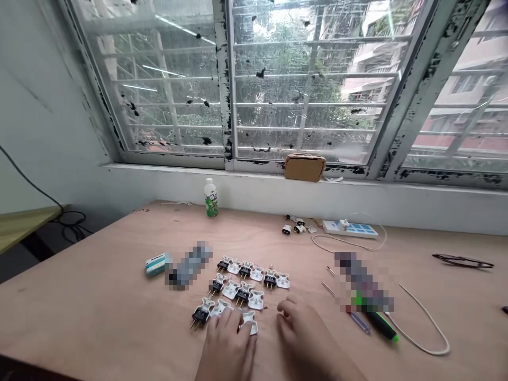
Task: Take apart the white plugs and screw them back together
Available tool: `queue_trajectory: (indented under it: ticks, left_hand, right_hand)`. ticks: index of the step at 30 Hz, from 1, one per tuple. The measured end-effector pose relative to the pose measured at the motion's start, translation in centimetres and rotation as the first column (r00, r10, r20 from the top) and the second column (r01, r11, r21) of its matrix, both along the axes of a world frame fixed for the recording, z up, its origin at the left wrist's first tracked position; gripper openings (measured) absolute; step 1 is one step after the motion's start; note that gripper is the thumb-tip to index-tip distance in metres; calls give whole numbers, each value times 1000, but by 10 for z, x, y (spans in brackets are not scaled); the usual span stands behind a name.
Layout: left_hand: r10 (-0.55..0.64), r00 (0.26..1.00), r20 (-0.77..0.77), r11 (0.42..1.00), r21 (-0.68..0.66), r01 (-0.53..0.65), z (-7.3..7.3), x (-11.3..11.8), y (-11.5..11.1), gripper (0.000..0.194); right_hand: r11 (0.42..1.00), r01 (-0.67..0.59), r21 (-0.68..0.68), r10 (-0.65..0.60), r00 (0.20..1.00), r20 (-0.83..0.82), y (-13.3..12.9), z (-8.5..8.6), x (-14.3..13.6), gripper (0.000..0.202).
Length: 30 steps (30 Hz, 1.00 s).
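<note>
Rows of small plug parts lie on the wooden table (103,296): black plug cores with metal prongs, such as one black core (201,316) at the front left, beside white shell halves like this white shell (256,300). My left hand (229,344) rests over the front row, its fingertips on or just above the white pieces; what lies beneath them is hidden. To the right of the rows, my right hand (304,330) is close to the tabletop with its fingers curled together. Whether anything is between those fingers cannot be made out.
A green-labelled bottle (211,199), several assembled plugs (286,229) and a power strip (351,228) stand at the back. A teal-and-white box (157,264) is left. Right are a black-green screwdriver (381,324), a white cable (431,352) and glasses (462,261).
</note>
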<state>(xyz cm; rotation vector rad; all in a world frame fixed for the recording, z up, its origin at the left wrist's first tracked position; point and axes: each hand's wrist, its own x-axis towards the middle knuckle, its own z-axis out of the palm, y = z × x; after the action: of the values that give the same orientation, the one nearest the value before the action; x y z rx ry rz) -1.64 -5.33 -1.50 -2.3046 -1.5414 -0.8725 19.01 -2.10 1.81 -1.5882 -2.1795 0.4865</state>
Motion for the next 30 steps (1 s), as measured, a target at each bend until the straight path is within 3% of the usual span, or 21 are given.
queue_trajectory:
  ticks: [5, 11, 15, 20, 24, 30]
  left_hand:
    - [-25, 1000, 11, 999, 37, 24, -10, -10, 5, 17]
    - [-37, 998, 52, 994, 104, 32, -18, -16, 4, 26]
    - [-34, 999, 7, 994, 104, 33, -13, -13, 2, 20]
    - [43, 999, 7, 997, 66, -44, -1, -17, -3, 31]
    - [61, 998, -15, 996, 71, -60, 1, -22, -7, 23]
    - [-85, 991, -103, 996, 34, 88, 6, -30, -8, 22]
  right_hand:
    - [998, -68, -5, 67, 997, -32, 28, -3, -19, 18]
    - [994, -105, -15, 104, 992, -78, 28, -10, -19, 19]
    - [993, -120, -18, 117, 987, -109, 28, -11, -19, 20]
    - [989, -146, 2, 144, 978, -153, 26, -8, -12, 18]
    - [976, -216, 12, 213, 951, -223, 17, -1, -9, 14]
    - [905, -424, 33, 410, 850, -330, 1, 4, -18, 17]
